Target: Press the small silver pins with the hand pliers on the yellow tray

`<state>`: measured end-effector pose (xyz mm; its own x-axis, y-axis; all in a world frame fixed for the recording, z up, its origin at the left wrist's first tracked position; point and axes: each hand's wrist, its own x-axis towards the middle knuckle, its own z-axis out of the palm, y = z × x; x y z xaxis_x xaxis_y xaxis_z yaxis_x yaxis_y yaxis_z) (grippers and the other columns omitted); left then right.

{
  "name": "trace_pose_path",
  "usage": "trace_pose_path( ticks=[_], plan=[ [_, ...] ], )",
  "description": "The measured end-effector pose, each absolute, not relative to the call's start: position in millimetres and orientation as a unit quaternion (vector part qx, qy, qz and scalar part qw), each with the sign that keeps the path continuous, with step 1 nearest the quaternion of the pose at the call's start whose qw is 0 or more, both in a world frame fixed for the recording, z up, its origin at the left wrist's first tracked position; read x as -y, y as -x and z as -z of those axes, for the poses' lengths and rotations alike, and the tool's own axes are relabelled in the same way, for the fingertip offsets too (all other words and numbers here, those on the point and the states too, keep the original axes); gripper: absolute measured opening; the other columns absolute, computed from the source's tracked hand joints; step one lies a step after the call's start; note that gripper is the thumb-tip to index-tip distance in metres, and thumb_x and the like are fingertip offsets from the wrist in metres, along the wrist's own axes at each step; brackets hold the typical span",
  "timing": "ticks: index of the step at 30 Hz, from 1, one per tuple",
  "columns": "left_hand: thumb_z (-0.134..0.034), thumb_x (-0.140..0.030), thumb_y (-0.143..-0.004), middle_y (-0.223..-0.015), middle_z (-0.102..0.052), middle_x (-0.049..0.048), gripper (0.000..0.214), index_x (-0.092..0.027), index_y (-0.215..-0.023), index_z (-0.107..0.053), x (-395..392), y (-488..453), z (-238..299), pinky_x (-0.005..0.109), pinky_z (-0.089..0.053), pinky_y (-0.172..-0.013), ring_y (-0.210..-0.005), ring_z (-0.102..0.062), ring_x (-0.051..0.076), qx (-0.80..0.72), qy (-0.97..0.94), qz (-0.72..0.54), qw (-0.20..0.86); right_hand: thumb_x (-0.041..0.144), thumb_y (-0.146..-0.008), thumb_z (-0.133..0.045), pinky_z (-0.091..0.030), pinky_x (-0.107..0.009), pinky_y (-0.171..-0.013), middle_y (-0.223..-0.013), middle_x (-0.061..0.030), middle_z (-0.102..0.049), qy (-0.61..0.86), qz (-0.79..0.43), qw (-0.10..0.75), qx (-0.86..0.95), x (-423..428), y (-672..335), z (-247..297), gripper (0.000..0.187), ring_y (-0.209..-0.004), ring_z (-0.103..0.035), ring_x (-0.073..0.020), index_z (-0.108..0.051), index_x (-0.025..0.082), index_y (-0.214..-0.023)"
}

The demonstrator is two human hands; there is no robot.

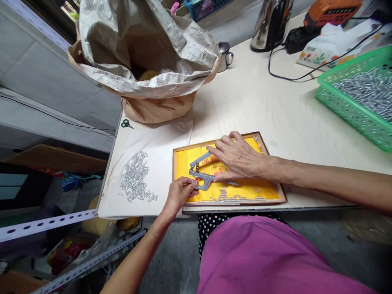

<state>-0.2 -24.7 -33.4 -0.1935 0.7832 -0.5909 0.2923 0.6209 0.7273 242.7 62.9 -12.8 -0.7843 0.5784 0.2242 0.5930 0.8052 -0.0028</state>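
A wooden-framed tray point(277, 192) with a yellow lining lies at the table's front edge. On it sits a grey metal hand tool point(200, 175) with a small spring. My right hand point(237, 157) rests over the tool's handles, fingers wrapped on them. My left hand point(180, 192) pinches something small at the tool's jaw; I cannot make out what. Several small metal pieces point(232, 199) lie along the tray's front edge.
A pile of small metal pins point(136, 177) lies on a white cloth point(162, 139) left of the tray. Behind stand a large open sack point(143, 53), green scissors point(126, 123), a metal cup point(225, 55), a kettle point(271, 24) and a green basket point(352, 110) of metal parts at right.
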Motion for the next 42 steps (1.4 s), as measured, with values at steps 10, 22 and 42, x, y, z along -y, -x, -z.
trace_pose_path(
  ticks=[10,22,42],
  plan=[
    [-0.081,-0.02,-0.074,-0.065,-0.072,0.0,0.014,-0.013,-0.075,-0.069,25,-3,30,0.018,-0.057,-0.051,-0.054,-0.071,0.014,-0.736,-0.379,-0.239,0.508,0.081,-0.071,-0.057,-0.026,-0.049,-0.093,-0.116,-0.0169,-0.056,0.333,-0.007,0.118,0.935,-42,-249,36,0.113,-0.102,-0.045,-0.0317,-0.026,0.008,-0.151],
    [-0.08,-0.021,-0.074,-0.066,-0.071,0.0003,0.014,-0.013,-0.075,-0.068,24,-5,31,0.02,-0.056,-0.052,-0.056,-0.071,0.015,-0.74,-0.388,-0.225,0.501,0.053,-0.082,-0.057,-0.03,-0.047,-0.088,-0.116,-0.0174,-0.058,0.34,0.02,0.12,0.932,-35,-242,39,0.086,-0.102,-0.046,-0.0318,-0.028,0.006,-0.149],
    [-0.062,-0.014,-0.08,-0.124,-0.062,0.0149,0.063,-0.014,-0.14,-0.042,10,-35,27,0.051,-0.039,-0.107,-0.117,-0.057,0.031,-0.583,-0.809,-0.074,-0.033,0.009,-0.094,-0.035,-0.034,-0.042,-0.081,-0.114,-0.0158,-0.066,0.298,0.109,0.216,0.923,-20,-201,44,0.048,-0.097,-0.053,-0.0257,-0.038,0.004,-0.142]
  ],
)
